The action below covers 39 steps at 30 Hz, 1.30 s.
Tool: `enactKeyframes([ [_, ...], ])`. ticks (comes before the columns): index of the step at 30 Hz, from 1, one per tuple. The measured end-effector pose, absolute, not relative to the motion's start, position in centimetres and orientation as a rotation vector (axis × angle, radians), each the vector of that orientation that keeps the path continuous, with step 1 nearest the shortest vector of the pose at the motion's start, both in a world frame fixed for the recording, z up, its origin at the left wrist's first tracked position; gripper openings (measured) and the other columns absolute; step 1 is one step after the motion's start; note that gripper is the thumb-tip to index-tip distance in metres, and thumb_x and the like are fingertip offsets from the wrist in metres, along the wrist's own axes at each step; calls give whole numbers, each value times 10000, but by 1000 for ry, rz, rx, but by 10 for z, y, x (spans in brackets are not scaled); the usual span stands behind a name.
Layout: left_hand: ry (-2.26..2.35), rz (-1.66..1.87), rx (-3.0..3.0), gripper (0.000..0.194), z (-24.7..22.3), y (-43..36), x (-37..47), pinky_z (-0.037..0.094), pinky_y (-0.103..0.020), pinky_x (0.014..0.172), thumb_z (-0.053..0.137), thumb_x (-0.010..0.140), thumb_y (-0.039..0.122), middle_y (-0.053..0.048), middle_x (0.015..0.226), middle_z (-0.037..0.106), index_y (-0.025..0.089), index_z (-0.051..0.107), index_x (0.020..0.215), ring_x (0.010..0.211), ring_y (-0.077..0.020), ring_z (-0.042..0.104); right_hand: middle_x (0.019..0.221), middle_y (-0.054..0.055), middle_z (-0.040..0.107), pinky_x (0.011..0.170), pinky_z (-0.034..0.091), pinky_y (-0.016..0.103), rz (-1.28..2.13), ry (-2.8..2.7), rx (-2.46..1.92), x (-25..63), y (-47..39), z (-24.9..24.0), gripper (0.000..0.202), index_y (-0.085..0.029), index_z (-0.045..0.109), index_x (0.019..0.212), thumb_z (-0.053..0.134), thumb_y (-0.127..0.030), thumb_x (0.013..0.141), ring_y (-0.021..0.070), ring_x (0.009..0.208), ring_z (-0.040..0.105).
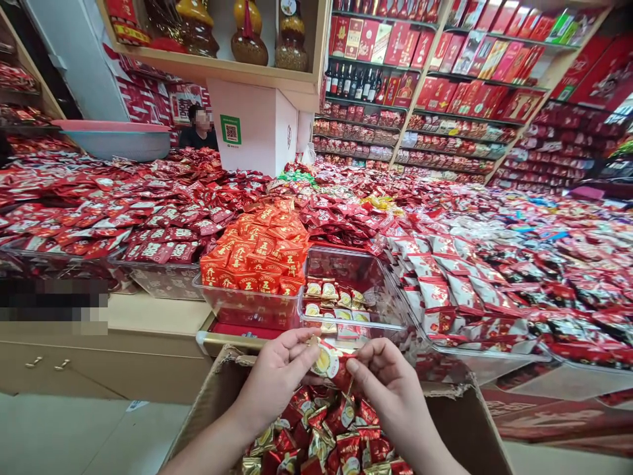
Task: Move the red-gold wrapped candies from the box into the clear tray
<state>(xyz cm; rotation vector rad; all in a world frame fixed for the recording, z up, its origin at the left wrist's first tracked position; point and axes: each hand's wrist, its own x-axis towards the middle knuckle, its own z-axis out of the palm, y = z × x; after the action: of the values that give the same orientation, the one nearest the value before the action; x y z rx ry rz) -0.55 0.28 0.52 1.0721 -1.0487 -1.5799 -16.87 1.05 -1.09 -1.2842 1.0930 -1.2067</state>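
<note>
Basically, red packet (328, 360) is pinched at opposite ends by left hand (277, 367) and right hand (390, 379), presumably for steadiness, above carton (457, 422).

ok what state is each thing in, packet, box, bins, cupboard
Small red, white and gold packet, pinched by left fingers and right fingers
Brown cardboard box, open, rim torn, packets inside
Clear plastic bin beyond it, open, part filled
Clear plastic bin of orange packets, heaped above rim
Beige cupboard fronts, shut
</note>
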Motion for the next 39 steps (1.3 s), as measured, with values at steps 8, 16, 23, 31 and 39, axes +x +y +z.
enactKeyframes([
  [8,-787,-1581,1039,139,5,10,-12,501,-258,628,542,788,246,0,771,659,191,476,898,710,-129,601,712,-13,511,525,426,228,-1304,1113,-1238,-161,8,-18,221,-202,443,824,587,-348,742,111,611,502],
  [16,-1040,-1441,1129,290,-2,7,-11,450,-245,735,566,782,295,-28,813,685,166,512,1036,779,-141,605,890,72,508,687,492,269,-1409,1263,-2234,-159,17,-11,77,-177,530,862,484,-155,804,155,825,534],
  [23,-1052,-1581,944,453,4,17,-15,345,-328,957,516,807,338,-92,1145,583,166,421,1215,1073,-206,505,994,145,576,745,504,337,-1237,1224,-2753,-151,22,-9,282,-122,476,1040,517,-123,761,214,903,548],
  [31,-1199,-1509,1087,193,3,13,-5,447,-294,748,537,769,235,-73,954,644,182,558,952,867,-190,587,744,84,614,616,435,301,-380,1881,-2761,-171,-59,59,164,-140,544,838,386,-179,819,199,705,572],
  [39,-1379,-1504,1177,151,1,12,-3,440,-277,663,477,775,222,-53,794,647,156,556,886,716,-162,582,834,81,622,673,462,304,244,1898,-2772,-149,-158,25,151,-104,577,905,464,-174,834,184,840,575],
])
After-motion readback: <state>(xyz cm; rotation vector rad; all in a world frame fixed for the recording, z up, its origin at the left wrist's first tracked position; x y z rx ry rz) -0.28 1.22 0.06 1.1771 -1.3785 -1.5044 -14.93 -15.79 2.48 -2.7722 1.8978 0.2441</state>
